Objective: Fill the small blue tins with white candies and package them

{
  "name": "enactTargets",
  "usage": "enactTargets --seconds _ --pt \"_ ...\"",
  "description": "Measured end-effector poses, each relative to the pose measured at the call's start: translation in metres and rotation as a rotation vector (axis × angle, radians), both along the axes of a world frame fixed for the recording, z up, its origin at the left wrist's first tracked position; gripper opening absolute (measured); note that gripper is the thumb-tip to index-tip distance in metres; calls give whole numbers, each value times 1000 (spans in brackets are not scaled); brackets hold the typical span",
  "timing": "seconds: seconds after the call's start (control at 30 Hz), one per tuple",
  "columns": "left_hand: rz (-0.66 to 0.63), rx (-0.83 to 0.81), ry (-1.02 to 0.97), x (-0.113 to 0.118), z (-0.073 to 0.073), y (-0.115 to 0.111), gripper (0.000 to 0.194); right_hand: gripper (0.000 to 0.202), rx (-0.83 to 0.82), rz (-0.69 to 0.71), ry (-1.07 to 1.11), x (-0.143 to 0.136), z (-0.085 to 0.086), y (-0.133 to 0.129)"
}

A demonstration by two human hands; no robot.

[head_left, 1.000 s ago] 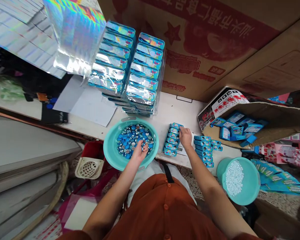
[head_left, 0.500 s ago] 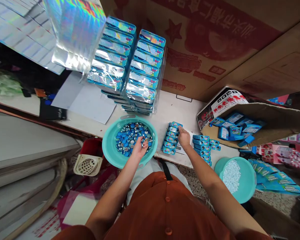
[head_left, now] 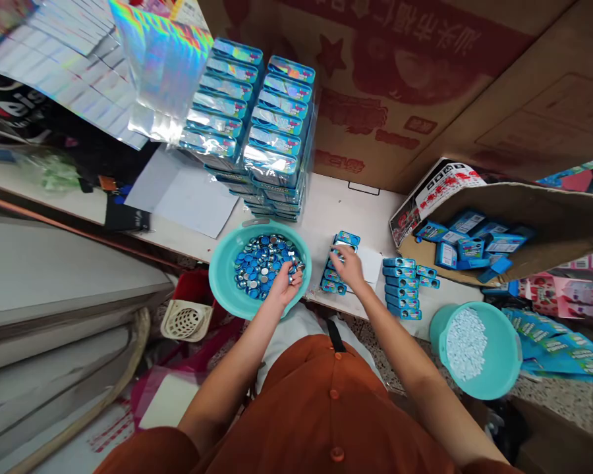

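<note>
My left hand point(head_left: 285, 284) is over the right side of a turquoise basin point(head_left: 217, 270), its fingers curled around a few small round metal caps. Loose caps point(head_left: 257, 263), some blue and some silver, cover the basin's bottom. My right hand point(head_left: 350, 266) reaches over a row of small blue boxes point(head_left: 333, 287) on the table, fingertips drawn together above the row's middle. Whatever those fingertips hold is too small to make out. The hand hides part of the row. Right of it stands a second row of blue boxes point(head_left: 401, 289).
Plastic-wrapped stacks of blue packs point(head_left: 271, 145) stand behind the basin. At right, an open carton point(head_left: 474, 197) holds loose blue boxes, and a turquoise bucket point(head_left: 507, 359) contains small white pieces. A large cardboard box point(head_left: 400, 141) backs the table. White paper point(head_left: 182, 191) lies at left.
My right hand has shifted left, from the row's back right end to above its middle. My left hand stays over the basin's right side with caps in it. The camera view has shifted slightly.
</note>
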State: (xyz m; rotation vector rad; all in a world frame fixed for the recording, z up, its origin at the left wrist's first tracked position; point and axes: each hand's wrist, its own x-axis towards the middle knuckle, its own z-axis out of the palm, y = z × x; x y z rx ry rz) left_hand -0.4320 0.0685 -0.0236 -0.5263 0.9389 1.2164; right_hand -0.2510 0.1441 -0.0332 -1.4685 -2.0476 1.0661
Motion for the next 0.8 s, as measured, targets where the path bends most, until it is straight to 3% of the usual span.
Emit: enactTargets --seconds 0.1,0.17,0.27,0.37,0.5,0.63,0.8 --pt "-36 10 49 15 2 -1 11 26 -146 120 231 -25 11 -32" --pt "-69 7 116 25 2 -3 11 22 -174 69 318 -32 12 -48" --pt "-154 29 235 37 -1 -9 13 17 -203 -30 336 -25 4 -60" --pt "-221 17 345 42 -6 -13 17 14 -257 -29 301 -4 -7 -64" --pt "-202 -65 409 39 -13 -15 18 13 -177 -124 215 25 -19 -52" --pt "-246 -23 527 31 -17 -19 21 20 6 -247 15 45 -32 -18" --pt "-341 22 689 28 -16 -30 27 28 92 -129 -272 51 -50 14"
